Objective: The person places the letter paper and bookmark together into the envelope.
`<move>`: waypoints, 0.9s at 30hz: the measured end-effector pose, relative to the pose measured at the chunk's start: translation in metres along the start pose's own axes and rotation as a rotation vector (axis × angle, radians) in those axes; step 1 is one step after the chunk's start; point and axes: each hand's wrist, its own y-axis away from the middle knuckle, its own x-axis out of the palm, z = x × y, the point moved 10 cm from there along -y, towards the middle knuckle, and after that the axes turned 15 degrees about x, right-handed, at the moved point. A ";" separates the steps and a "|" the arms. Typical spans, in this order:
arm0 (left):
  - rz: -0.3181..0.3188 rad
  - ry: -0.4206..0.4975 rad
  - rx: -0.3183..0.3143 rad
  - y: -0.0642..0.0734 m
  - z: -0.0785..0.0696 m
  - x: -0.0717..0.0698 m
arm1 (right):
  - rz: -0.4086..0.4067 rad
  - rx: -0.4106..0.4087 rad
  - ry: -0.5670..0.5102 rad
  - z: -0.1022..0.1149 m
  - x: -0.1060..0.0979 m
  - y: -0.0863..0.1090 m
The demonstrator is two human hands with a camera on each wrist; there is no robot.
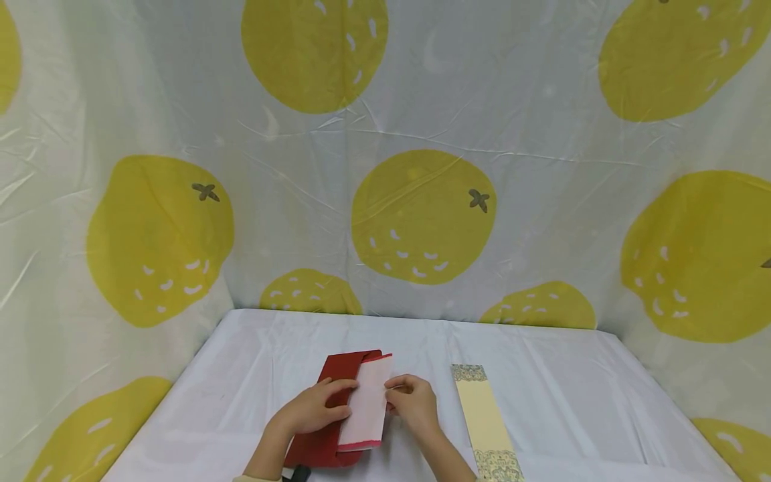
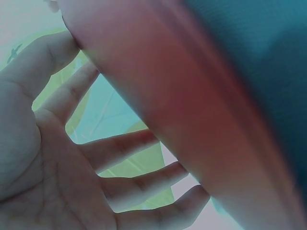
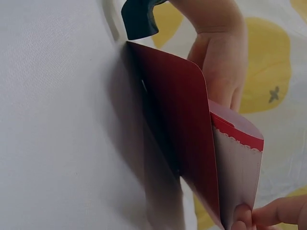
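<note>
A red paper envelope [image 1: 323, 428] is tilted up off the table, its dark underside facing the white cloth in the right wrist view. Out of its right side sticks a folded pinkish-white sheet of paper [image 1: 367, 405] with red borders, one of them scalloped [image 3: 242, 139]. My left hand [image 1: 310, 407] rests on the envelope and the paper's left part, fingers spread and nearly straight. Its fingertips pass behind the red edge [image 2: 144, 86] in the left wrist view. With thumb and index finger, my right hand [image 1: 415, 402] pinches the paper's right edge.
Right of my right hand lies a long cream paper strip [image 1: 484, 415] with patterned ends. A white cloth [image 1: 572, 395] covers the table, and a curtain [image 1: 421, 127] with yellow fruit prints rises behind it. A dark device [image 3: 140, 20] sits at my left wrist.
</note>
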 end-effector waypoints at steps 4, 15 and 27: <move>0.003 0.000 -0.010 0.000 0.002 0.001 | -0.008 -0.005 0.034 0.000 0.007 0.001; 0.000 0.002 -0.033 0.000 0.002 0.002 | -0.009 -0.037 0.059 0.008 0.025 0.007; -0.003 -0.013 -0.010 0.000 0.001 0.000 | -0.033 -0.050 0.101 0.004 0.037 0.003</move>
